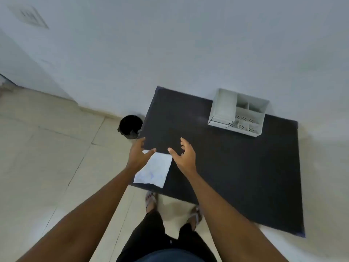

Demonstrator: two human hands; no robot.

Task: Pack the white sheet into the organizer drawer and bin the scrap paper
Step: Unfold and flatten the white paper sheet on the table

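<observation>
A white sheet of paper [154,171] with faint blue marks lies flat at the near left corner of the dark table [236,167]. My left hand [138,152] hovers over the sheet's far left corner, fingers spread, its thumb near the paper's edge. To the right of the sheet's far edge is my right hand [184,155], also open, palm turned inward. Neither hand holds anything. A white desk organizer [238,112] with several compartments stands at the table's far right, against the wall. On the floor to the left of the table sits a black bin [130,126].
The table stands against a white wall. Beige floor tiles stretch to the left. My feet in sandals [151,201] and dark trousers are just in front of the table's near edge.
</observation>
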